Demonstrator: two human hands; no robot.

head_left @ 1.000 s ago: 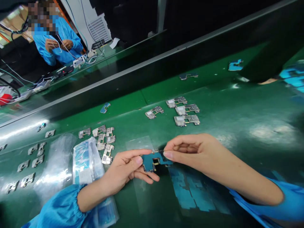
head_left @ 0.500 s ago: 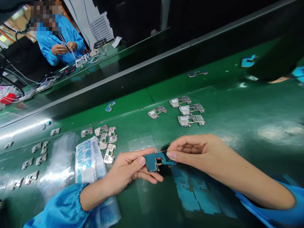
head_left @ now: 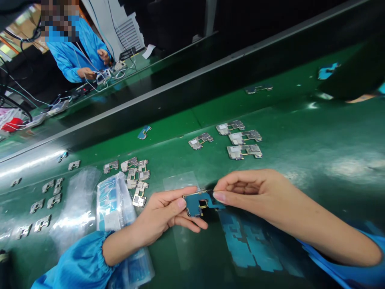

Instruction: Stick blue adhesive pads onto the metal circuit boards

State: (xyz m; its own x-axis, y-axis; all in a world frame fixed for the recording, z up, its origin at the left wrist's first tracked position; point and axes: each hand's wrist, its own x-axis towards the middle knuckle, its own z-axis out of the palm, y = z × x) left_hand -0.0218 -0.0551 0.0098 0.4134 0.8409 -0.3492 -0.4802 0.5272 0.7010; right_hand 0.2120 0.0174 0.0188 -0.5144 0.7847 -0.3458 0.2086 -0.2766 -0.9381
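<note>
The blue circuit board (head_left: 200, 202), pinched at its ends by the left hand (head_left: 159, 218) and right hand (head_left: 252, 190) above the bench (head_left: 300, 132), could be flexed or dropped if gripped unevenly.

Circuit board (head_left: 201, 203): teal-blue, gold edge contacts, dark cut-out. Work surface (head_left: 300, 136): glossy dark green. Loose metal shields (head_left: 242, 137): silver-grey. Sleeve (head_left: 75, 265): bright blue. Plastic bags (head_left: 112, 200): clear, blue-and-white contents. Co-worker's smock (head_left: 67, 52): blue.
</note>
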